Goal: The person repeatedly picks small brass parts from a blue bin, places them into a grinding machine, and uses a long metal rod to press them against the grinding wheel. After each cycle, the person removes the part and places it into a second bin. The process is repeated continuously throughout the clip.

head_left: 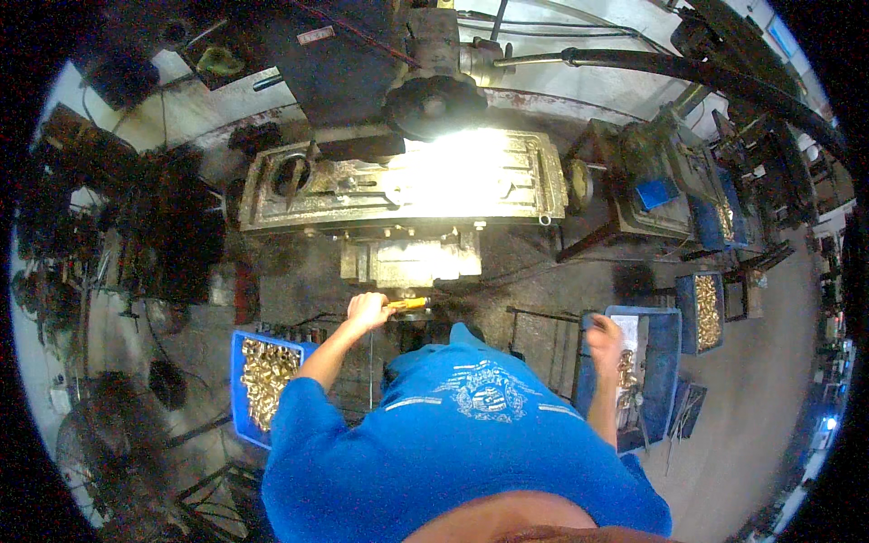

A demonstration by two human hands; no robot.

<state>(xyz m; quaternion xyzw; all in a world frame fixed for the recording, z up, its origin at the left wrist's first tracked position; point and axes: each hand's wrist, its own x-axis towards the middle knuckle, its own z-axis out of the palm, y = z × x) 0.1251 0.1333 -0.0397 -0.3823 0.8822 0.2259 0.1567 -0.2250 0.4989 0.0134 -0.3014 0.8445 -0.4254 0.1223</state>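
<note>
My left hand (368,310) is closed around a slim yellow handle (407,305) in front of the machine's lower slide. Its exact kind is not clear, and a dark round part lies just under its tip. To the right, my right hand (604,338) is raised over the near-left side of a large blue bin (667,371). Motion smears its fingers, so I cannot make out whether they hold anything. Inside that bin are small brass-coloured parts (625,385) and a white sheet. By my left elbow stands a blue crate (239,380) filled with brass-coloured parts (268,385).
Ahead lies a long slotted machine table (326,204), glaring under a bright lamp, with a dark machine head (434,104) above. A smaller blue crate (685,312) of brass parts stands farther right. Beyond it is a metal stand (665,222) with a blue item (657,192).
</note>
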